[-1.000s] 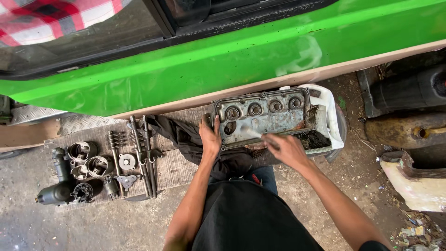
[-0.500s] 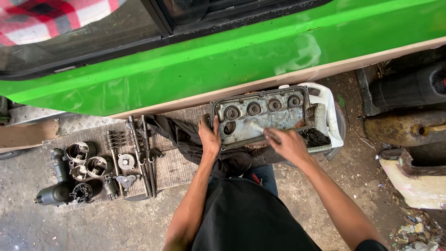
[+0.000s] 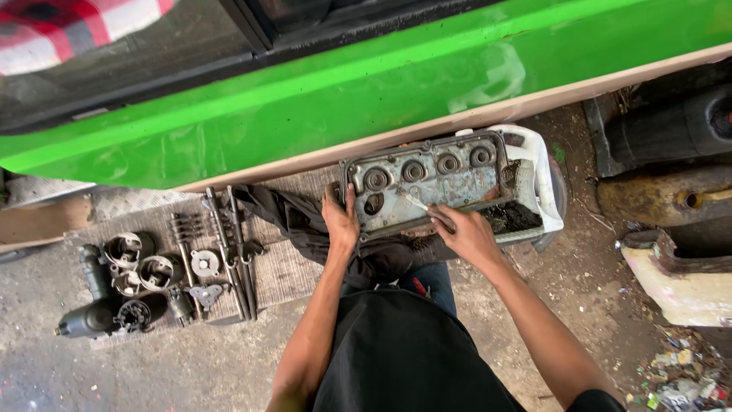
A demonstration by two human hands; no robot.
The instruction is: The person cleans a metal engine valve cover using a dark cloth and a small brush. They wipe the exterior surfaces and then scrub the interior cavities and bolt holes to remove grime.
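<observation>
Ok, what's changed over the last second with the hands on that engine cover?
The right hand has slid slightly leftward along the near edge of the grey engine cover, working a thin light-coloured tool across its face. The left hand still grips the cover's left end. The cover, the white tub under it, the dark cloth and the metal parts on the mat have not moved.

A grimy grey metal valve cover [image 3: 435, 183], rectangular with a row of four round holes along its top, lies face-up and slightly tilted across a white plastic tub [image 3: 545, 187], while a thin pale tool [image 3: 415, 202] rests its tip on the cover's soiled face.
</observation>
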